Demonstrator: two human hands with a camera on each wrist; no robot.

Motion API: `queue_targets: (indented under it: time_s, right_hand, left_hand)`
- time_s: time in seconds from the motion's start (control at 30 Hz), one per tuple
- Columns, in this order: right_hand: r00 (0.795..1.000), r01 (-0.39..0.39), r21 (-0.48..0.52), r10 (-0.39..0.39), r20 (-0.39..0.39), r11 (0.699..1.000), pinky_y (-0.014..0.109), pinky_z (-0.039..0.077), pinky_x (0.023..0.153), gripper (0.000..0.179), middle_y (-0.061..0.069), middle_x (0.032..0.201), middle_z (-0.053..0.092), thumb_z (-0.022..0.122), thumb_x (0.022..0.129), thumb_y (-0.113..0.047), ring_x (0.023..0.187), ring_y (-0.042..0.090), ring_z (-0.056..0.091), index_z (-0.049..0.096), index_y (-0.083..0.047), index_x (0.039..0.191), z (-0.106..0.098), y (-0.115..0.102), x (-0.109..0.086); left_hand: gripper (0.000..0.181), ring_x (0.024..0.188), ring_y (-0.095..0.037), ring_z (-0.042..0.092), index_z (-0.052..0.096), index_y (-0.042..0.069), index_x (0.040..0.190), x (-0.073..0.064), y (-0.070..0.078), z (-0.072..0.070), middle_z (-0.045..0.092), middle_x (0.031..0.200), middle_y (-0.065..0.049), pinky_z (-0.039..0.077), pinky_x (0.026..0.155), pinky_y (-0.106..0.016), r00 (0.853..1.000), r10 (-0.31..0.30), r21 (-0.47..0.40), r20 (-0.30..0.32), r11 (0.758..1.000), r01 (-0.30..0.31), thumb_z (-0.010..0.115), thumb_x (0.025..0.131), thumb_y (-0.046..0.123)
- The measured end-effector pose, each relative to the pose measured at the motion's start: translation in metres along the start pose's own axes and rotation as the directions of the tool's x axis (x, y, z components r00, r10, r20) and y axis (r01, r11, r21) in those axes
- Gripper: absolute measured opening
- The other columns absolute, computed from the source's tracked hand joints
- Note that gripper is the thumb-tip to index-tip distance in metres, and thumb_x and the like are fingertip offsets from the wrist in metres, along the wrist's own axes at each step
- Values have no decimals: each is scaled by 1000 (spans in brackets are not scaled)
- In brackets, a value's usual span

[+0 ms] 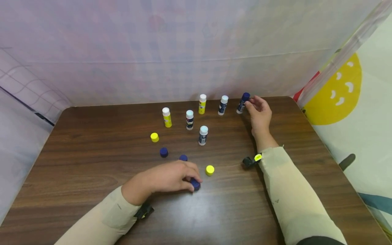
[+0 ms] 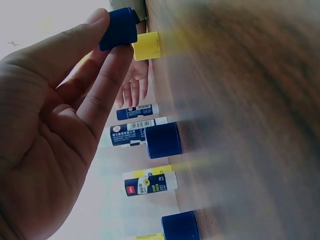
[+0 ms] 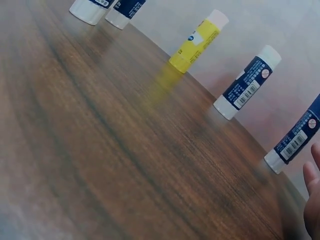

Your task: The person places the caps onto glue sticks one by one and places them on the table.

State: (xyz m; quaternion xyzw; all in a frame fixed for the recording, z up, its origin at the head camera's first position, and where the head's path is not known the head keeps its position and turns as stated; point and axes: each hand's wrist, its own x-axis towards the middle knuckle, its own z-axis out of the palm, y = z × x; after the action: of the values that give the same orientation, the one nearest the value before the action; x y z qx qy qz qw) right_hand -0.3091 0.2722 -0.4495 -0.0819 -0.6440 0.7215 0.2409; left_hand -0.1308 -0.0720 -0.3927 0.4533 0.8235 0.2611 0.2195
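My left hand (image 1: 173, 177) pinches a dark blue cap (image 2: 119, 29) between thumb and fingers, low over the near middle of the table. At the back right, my right hand (image 1: 261, 114) is beside an upright navy glue stick (image 1: 242, 106) with its blue cap on. Its fingertips (image 3: 311, 172) are right by that stick, loosely bent. Just past my left hand lie another blue cap (image 1: 183, 158), partly hidden by the hand, and a yellow cap (image 1: 209, 170). Farther left are one more blue cap (image 1: 163, 152) and a second yellow cap (image 1: 154, 137).
Several white-topped glue sticks stand upright: a yellow one (image 1: 167, 118) at left, another yellow one (image 1: 202, 104) at the back, and navy ones (image 1: 189, 120) around them. A pale curtain (image 1: 153, 78) hangs along the back edge of the wooden table (image 1: 92, 146).
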Motion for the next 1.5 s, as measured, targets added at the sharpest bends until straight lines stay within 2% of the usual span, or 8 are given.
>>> queue_targets:
  time_s: [0.17, 0.4, 0.53, 0.83, 1.1, 1.33, 1.5]
  right_hand:
    - [1000, 24, -8, -24, -17, 1000, 18, 53, 93, 46, 10, 116, 71, 81, 90, -8, 102, 11, 64, 64, 3, 132, 0, -1, -3]
    - [996, 74, 47, -72, -53, 996, 18, 55, 87, 31, -2, 100, 70, 81, 89, -4, 96, 12, 64, 71, -5, 118, 1, -3, -6]
    - [994, 102, 72, -98, -54, 992, 18, 57, 80, 27, -2, 97, 69, 81, 89, -4, 92, 12, 63, 72, -8, 113, 3, -6, -9]
    - [989, 150, 54, -150, 0, 987, 17, 55, 82, 33, 0, 97, 70, 81, 88, -3, 92, 11, 64, 68, 4, 119, 12, -12, -18]
    - [986, 156, 3, -156, 56, 988, 17, 54, 80, 38, -1, 100, 70, 80, 91, -6, 93, 10, 65, 66, 6, 124, 17, -12, -26]
    - [982, 145, 62, -151, 111, 987, 17, 59, 77, 43, 6, 104, 70, 78, 90, 0, 94, 11, 67, 62, 11, 129, 26, -14, -32]
    - [978, 158, 36, -162, 134, 987, 18, 58, 86, 39, 5, 108, 70, 78, 91, -1, 98, 10, 68, 65, 5, 127, 31, -16, -35]
  left_hand:
    - [29, 104, -3, 63, 75, 11, 123, 0, -1, 0, 70, 121, 3, 55, 96, -18, 1000, 8, 10, -20, 1000, -7, 76, 95, 19]
    - [29, 103, -3, 63, 75, 11, 123, 0, -2, -1, 70, 121, 3, 55, 95, -17, 999, 20, 6, -31, 1000, -20, 76, 96, 19]
    - [29, 101, -3, 63, 75, 11, 124, 1, -3, -1, 70, 120, 3, 56, 93, -18, 999, 27, 0, -40, 1000, -27, 76, 96, 18]
    - [30, 102, -5, 65, 74, 11, 125, 0, -2, -2, 70, 123, 2, 56, 93, -18, 997, 44, -5, -65, 999, -44, 76, 96, 18]
    - [29, 104, -4, 65, 74, 11, 125, 0, -4, -1, 69, 124, 2, 56, 94, -18, 997, 45, -7, -64, 999, -46, 75, 97, 19]
    - [30, 104, -5, 65, 74, 11, 125, 1, -4, -1, 69, 123, 2, 56, 93, -18, 996, 55, -9, -72, 998, -56, 75, 97, 18]
    - [29, 103, -5, 65, 73, 12, 126, 1, -4, -1, 69, 122, 3, 56, 94, -19, 996, 48, -10, -71, 999, -49, 75, 97, 19]
